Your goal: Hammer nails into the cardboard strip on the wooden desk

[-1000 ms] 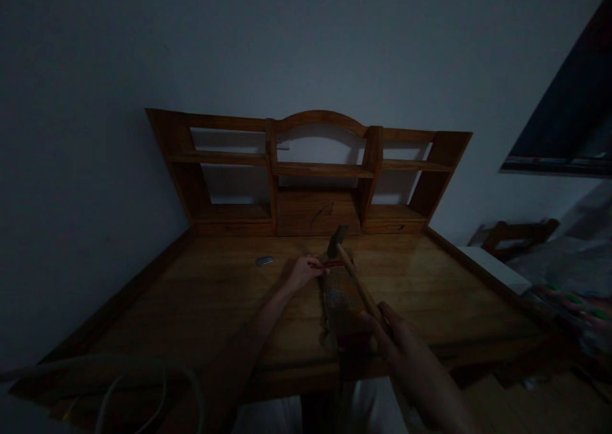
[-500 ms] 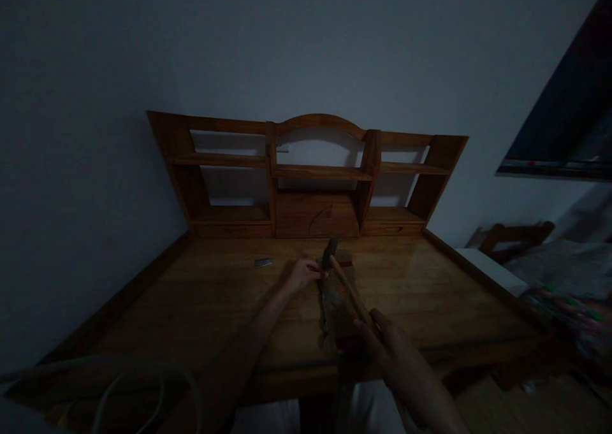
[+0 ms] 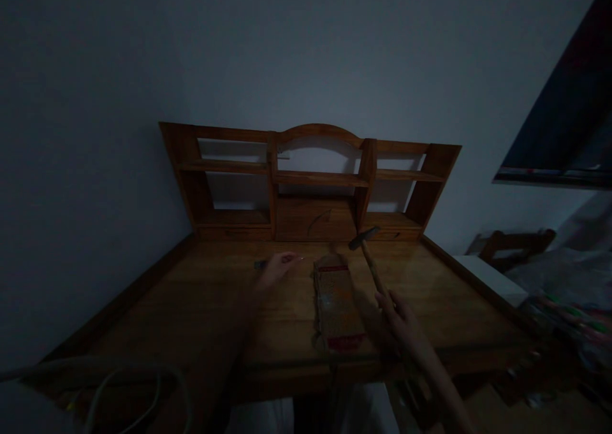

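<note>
A hammer with a wooden handle and dark metal head [image 3: 364, 238] is held up by my right hand [image 3: 398, 314], whose fingers wrap round the handle over the right half of the desk. My left hand [image 3: 278, 267] pinches a small, thin, shiny piece [image 3: 300, 258], too small to make out well. Just behind that hand lie small grey metal pieces [image 3: 260, 264], partly hidden by it. Between my hands, a flattened piece of brown cardboard [image 3: 338, 303] with red bands lies on the wooden desk [image 3: 215, 294], touched by neither hand.
A wooden shelf unit [image 3: 320, 179] stands along the desk's back edge against the wall. Pale cables [image 3: 184, 383] hang at the lower left. To the right are a white surface [image 3: 488, 278], a wooden chair back [image 3: 519, 239] and a heap of plastic-covered things [image 3: 568, 278].
My left hand has moved left, off the cardboard towards the metal pieces. The hammer in my right hand has swung up and right, away from the cardboard, uncovering it. The view has shifted slightly.
</note>
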